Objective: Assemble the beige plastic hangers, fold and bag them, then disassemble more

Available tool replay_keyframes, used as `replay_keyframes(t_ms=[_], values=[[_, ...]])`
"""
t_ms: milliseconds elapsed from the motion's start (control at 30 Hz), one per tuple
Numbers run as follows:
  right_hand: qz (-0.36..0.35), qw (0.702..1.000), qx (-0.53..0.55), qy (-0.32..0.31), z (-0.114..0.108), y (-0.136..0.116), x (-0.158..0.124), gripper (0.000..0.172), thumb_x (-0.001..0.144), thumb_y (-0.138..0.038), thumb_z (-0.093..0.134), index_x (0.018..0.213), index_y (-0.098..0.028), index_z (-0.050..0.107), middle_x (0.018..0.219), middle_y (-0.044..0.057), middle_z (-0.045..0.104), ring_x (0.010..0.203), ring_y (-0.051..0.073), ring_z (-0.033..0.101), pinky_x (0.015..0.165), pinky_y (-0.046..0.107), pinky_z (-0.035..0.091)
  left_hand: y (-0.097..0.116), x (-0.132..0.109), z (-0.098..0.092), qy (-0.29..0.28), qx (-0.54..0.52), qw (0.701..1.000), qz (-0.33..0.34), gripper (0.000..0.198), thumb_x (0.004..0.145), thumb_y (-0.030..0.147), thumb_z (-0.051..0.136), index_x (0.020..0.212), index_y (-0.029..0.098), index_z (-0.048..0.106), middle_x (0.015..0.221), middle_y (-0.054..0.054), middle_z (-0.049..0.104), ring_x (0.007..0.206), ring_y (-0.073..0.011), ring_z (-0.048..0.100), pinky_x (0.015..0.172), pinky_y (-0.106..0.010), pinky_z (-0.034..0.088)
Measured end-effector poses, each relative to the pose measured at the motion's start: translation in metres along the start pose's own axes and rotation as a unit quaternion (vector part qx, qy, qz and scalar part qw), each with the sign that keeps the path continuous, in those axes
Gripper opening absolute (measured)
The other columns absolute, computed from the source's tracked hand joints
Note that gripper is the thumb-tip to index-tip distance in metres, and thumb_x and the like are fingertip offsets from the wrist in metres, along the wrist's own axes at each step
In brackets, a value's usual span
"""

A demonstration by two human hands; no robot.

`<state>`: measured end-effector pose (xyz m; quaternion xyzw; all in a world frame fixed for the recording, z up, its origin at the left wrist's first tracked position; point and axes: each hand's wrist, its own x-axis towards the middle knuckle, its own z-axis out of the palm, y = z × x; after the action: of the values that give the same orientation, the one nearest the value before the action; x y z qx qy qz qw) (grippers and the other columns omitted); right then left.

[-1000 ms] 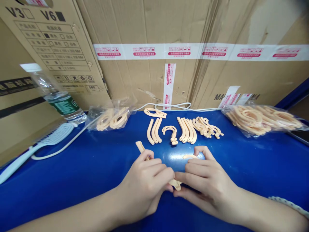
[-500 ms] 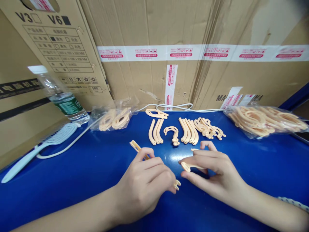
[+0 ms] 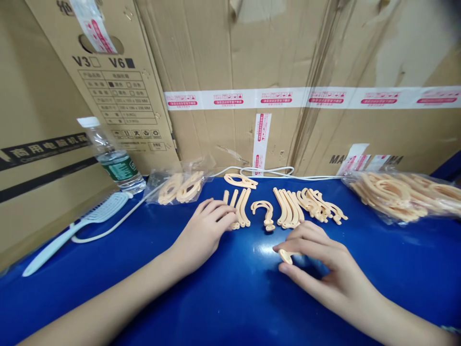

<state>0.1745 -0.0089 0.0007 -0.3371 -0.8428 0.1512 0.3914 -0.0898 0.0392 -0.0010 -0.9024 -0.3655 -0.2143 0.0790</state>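
Note:
My left hand [image 3: 211, 228] is at the left row of curved cream plastic hanger arms [image 3: 245, 206]. Its fingers are curled over one hanger arm [image 3: 225, 196] at the row's left end, and most of that arm is hidden. Between thumb and fingertips, my right hand [image 3: 320, 257] grips a hanger hook by its round end [image 3: 285, 256]; the rest of the hook is largely covered by the fingers. Just beyond lie a loose hook [image 3: 264, 211], a second row of arms [image 3: 288, 209] and a heap of hooks [image 3: 319, 204].
A folded hanger [image 3: 240, 180] lies behind the rows. Bagged hangers [image 3: 182, 186] are at left, with a bigger bag [image 3: 399, 194] at right. A water bottle [image 3: 117, 163], a pale hairbrush [image 3: 75, 230] and a white cable [image 3: 104, 238] stand or lie left. Cardboard boxes [image 3: 230, 129] wall the back.
My left hand has moved away and to the left, carrying its hanger arm to the left row. My right hand still holds the hook. The view has tilted up and turned slightly left.

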Motion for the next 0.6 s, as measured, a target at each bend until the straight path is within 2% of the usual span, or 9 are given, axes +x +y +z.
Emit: replay_keyframes(t_ms=[100,233,433,533,600], values=[[-0.006,1.0,-0.021,0.012,0.0,0.001,0.001,0.009,0.088,-0.021,0.065,0.096,-0.023,0.068,0.094,0.005,0.062,0.087,0.019,0.061,0.077,0.032,0.052,-0.003,-0.001,0.005,0.002,-0.028,0.999,-0.03,0.02,0.093,0.006,0.047,0.099,0.017,0.062,0.117,-0.011,0.065,0.108,-0.0271,0.056,0.088,-0.047,0.051],[-0.016,0.998,-0.051,0.016,-0.001,0.006,0.003,0.014,0.088,-0.019,0.063,0.1,-0.024,0.069,0.1,0.007,0.06,0.093,0.02,0.062,0.079,0.032,0.054,-0.002,-0.001,0.007,0.011,-0.101,0.994,-0.045,0.02,0.093,0.007,0.045,0.098,0.018,0.062,0.113,-0.01,0.065,0.104,-0.0228,0.058,0.091,-0.043,0.052],[-0.051,0.993,-0.106,0.026,-0.002,0.018,0.012,0.023,0.091,-0.013,0.057,0.109,-0.022,0.068,0.101,0.009,0.06,0.096,0.021,0.061,0.081,0.036,0.054,0.008,-0.002,0.007,-0.001,-0.12,0.991,-0.053,0.021,0.091,0.013,0.05,0.109,0.017,0.061,0.117,-0.011,0.062,0.112,-0.0257,0.055,0.097,-0.047,0.049],[-0.075,0.987,-0.14,0.034,-0.001,0.029,0.02,0.023,0.091,-0.012,0.057,0.109,-0.019,0.068,0.104,0.01,0.06,0.095,0.022,0.06,0.082,0.04,0.053,0.015,-0.002,0.008,-0.018,-0.112,0.992,-0.052,0.028,0.093,0.022,0.053,0.12,0.017,0.059,0.128,-0.013,0.058,0.122,-0.0285,0.05,0.102,-0.051,0.045],[-0.08,0.985,-0.151,0.037,0.001,0.036,0.025,0.021,0.091,-0.012,0.056,0.108,-0.017,0.069,0.105,0.012,0.06,0.094,0.022,0.061,0.082,0.042,0.053,0.019,-0.003,0.008,-0.048,-0.105,0.992,-0.042,0.038,0.095,0.031,0.053,0.13,0.017,0.054,0.139,-0.014,0.052,0.133,-0.0309,0.042,0.108,-0.055,0.039]])
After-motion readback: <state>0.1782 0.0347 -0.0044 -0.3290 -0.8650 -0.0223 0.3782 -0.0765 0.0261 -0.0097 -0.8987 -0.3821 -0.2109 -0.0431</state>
